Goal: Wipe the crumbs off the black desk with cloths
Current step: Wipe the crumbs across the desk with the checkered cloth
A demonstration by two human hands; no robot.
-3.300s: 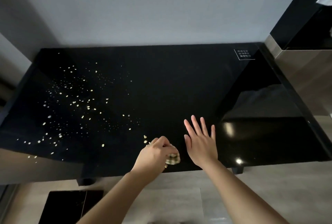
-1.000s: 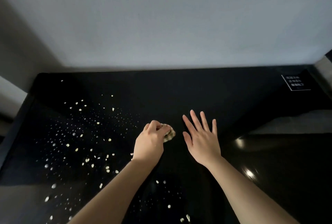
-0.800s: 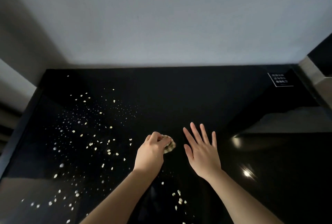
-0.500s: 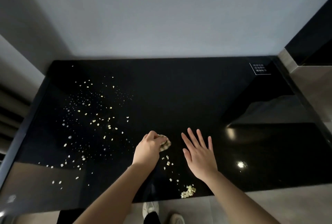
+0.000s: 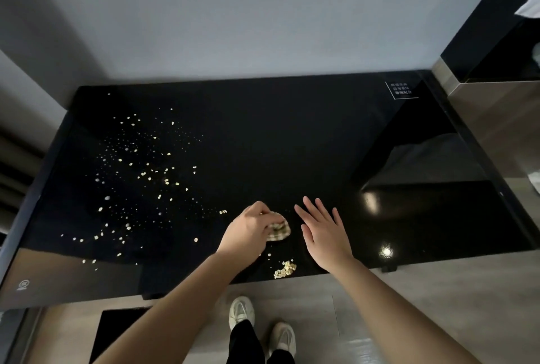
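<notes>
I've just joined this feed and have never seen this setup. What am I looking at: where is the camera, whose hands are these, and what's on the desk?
There is no machine here: a person works with bare hands. The one picture comes from a camera worn on their head, looking forward and down, so the arms enter from below and their shoes show on the floor. The left hand grips a small bunched checked cloth on the black desk. The right hand is open beside it, fingers spread, holding nothing. Pale crumbs lie scattered over the desk's left half, and a small pile of crumbs sits near the front edge.
</notes>
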